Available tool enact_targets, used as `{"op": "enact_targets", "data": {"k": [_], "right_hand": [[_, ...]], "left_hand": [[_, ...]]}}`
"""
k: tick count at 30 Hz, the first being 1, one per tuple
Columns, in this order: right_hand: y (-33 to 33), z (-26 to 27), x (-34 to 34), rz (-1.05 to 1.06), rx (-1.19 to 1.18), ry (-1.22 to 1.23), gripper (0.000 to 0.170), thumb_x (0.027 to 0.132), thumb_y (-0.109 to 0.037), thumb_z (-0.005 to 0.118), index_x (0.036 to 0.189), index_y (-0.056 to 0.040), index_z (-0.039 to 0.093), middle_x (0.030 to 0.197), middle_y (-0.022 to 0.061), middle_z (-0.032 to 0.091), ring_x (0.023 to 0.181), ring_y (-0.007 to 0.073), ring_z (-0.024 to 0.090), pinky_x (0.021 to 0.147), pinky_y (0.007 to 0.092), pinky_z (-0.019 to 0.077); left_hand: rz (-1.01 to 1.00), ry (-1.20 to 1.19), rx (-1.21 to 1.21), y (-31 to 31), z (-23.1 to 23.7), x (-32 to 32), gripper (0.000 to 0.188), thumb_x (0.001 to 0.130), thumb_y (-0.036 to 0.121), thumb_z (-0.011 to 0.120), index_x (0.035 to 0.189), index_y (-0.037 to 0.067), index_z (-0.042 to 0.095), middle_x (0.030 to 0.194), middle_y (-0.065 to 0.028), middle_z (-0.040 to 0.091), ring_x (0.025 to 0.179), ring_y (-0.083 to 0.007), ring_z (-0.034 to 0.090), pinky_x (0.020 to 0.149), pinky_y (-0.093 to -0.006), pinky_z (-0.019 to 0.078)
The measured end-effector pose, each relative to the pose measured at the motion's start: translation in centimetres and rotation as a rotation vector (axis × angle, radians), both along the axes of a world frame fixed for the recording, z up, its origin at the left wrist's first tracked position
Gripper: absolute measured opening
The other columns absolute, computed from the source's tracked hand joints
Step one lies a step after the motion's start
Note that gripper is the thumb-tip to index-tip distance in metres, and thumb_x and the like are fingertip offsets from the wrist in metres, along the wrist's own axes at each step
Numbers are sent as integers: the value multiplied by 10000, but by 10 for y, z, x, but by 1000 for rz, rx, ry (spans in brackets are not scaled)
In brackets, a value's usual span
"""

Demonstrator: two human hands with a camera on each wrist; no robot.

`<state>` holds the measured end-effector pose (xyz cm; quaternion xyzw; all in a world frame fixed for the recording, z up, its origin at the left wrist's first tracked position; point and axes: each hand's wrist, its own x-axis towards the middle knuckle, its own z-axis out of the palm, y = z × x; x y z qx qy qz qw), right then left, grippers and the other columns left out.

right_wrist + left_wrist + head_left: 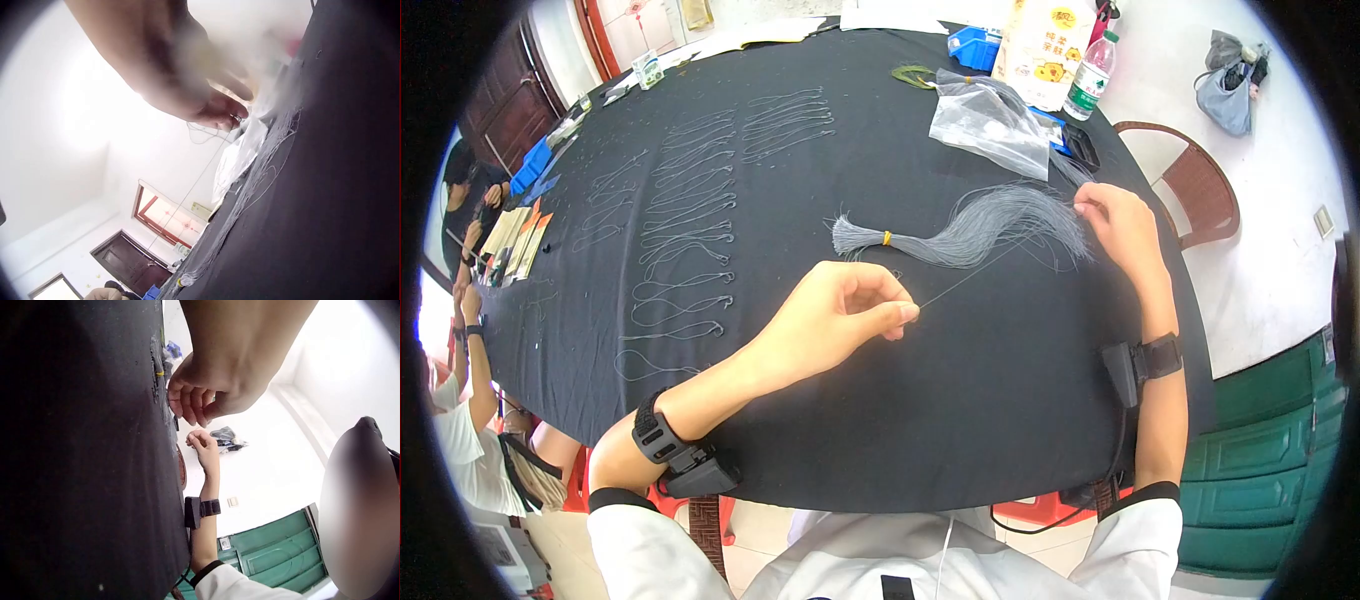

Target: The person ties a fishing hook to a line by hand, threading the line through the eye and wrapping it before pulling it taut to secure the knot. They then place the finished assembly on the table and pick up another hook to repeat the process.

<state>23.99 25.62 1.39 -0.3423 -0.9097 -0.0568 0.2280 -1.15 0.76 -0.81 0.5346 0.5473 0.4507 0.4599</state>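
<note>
A thin grey thread [960, 283] is stretched between my two hands over the table. My left hand [840, 310] pinches one end between thumb and forefinger, near the middle of the tabletop. To the right and farther back, my right hand [1122, 228] pinches the other end; in the right wrist view a loose curl of the thread [201, 132] hangs at its fingertips. Behind the taut line lies a long bundle of grey threads [990, 225], tied near its left end with a yellow band [887, 239] and fanned out towards my right hand.
Rows of looped threads [690, 210] lie left on the black tablecloth [960, 400]. At the back right are a clear plastic bag [990, 125], a water bottle [1092, 78] and a blue bin [973, 48]. People sit at the left edge, near paper strips [515, 245].
</note>
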Motion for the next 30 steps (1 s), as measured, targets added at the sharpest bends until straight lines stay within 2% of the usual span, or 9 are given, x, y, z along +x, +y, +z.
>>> {"op": "enact_targets", "data": {"k": [3,7,13,19,30], "right_hand": [[7,2,7,0,-5,26,75,813,-152,626,864,-98,640,851,96,659,815,299,634,711,387,487],[14,3,10,-24,-72,77,84,809,-137,641,871,-81,636,848,99,657,781,294,635,687,375,485],[15,3,12,-25,19,129,90,815,-129,640,873,-60,633,808,115,653,726,298,624,664,367,479],[14,5,11,-28,-75,185,89,820,-122,634,872,-49,629,779,132,650,706,285,629,655,359,475],[18,3,16,18,-248,192,95,831,-101,627,866,-17,605,710,105,627,625,175,583,611,304,447]], "left_hand": [[0,-1,10,1,-1,-1,146,903,130,629,908,-13,658,822,-25,645,758,-74,587,708,-231,472],[28,21,29,1,-1,0,144,905,127,626,915,-13,656,829,-23,642,764,-72,584,717,-232,474],[67,18,68,3,-8,0,141,910,121,617,929,-15,650,848,-24,641,776,-77,589,726,-235,477],[90,-81,73,7,-17,-6,146,917,114,606,949,-20,652,881,-46,653,804,-100,612,767,-255,502],[145,-19,114,5,-13,-6,156,928,108,589,988,-25,644,915,-61,661,849,-115,628,809,-261,507]]}}
